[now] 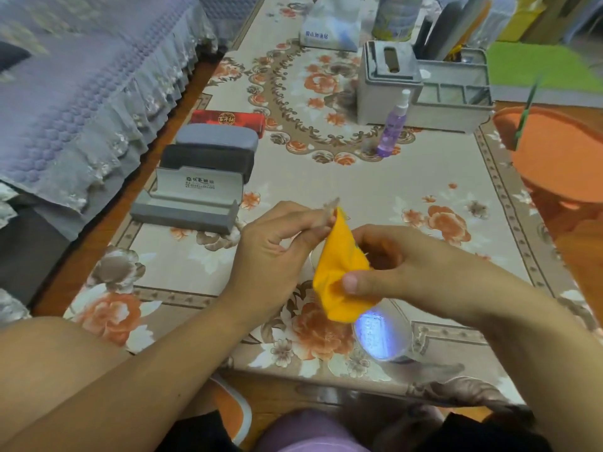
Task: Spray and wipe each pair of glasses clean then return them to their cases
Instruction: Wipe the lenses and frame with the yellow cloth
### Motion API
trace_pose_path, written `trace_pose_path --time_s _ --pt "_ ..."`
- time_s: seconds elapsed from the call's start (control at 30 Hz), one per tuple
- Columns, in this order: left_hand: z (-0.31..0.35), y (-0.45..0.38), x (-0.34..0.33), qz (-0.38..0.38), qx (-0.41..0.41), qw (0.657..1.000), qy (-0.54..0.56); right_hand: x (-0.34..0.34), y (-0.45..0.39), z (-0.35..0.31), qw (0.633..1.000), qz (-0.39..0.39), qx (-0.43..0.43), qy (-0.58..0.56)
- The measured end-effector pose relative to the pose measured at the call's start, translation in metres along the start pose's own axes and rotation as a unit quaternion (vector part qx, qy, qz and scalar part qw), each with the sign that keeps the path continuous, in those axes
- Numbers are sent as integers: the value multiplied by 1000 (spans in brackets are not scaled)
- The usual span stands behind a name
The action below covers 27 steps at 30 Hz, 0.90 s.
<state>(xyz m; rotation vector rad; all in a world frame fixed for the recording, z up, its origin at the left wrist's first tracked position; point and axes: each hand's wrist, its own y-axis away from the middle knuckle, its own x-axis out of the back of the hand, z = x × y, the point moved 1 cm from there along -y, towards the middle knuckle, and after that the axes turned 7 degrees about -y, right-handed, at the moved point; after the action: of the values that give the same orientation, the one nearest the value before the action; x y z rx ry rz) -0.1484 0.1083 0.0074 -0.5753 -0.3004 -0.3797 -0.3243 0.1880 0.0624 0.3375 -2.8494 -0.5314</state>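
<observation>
Yellow soft cloth (pixel 336 269) was pinched in the right hand (pixel 394 265) fingers over the surface's near edge, wrapping glasses (pixel 375 334) whose temple the left hand (pixel 277 243) pinched. An open grey case (pixel 187 203) sat by the left edge.

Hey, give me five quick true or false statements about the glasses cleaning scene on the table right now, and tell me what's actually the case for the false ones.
1. The right hand pinches a yellow cloth. True.
2. The spray bottle lies on its side. False: it stands upright on the floral tablecloth.
3. The open grey case is the nearest of the row of cases at the table's left edge. True.
4. The left hand holds the spray bottle. False: it grips the glasses at the cloth's top, and the bottle stands apart, untouched.
5. The red case is open. False: it is closed, at the far end of the row.
</observation>
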Motion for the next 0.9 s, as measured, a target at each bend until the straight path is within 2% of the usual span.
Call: trace_pose_path --time_s 0.1,0.23,0.3,0.37,0.47,0.6,0.67,0.73,0.9 --pt "1 0 2 -5 -33 998 -53 -10 -4 0 1000 -12 12 -10" --pt "4 2 0 -26 -68 994 -79 -20 -15 11 997 63 23 29" --pt "4 2 0 -38 -72 994 -71 -20 -17 13 997 65 12 -41" --pt "3 1 2 -48 -61 996 -52 -18 -15 15 991 43 5 -130" --pt "3 -2 3 -60 -51 997 -24 -11 -14 18 984 -5 5 -176" --pt "3 -4 5 -66 -58 996 -10 -2 -13 21 949 -143 -22 -280" --pt "3 -4 4 -67 -67 995 -13 -2 -15 24 934 -185 -32 -304" --pt "2 -5 3 -71 -70 995 -10 -3 -19 25 942 -175 -36 -285" --pt "-1 -3 -3 -86 -50 995 12 -9 -26 25 975 -94 -27 -199"
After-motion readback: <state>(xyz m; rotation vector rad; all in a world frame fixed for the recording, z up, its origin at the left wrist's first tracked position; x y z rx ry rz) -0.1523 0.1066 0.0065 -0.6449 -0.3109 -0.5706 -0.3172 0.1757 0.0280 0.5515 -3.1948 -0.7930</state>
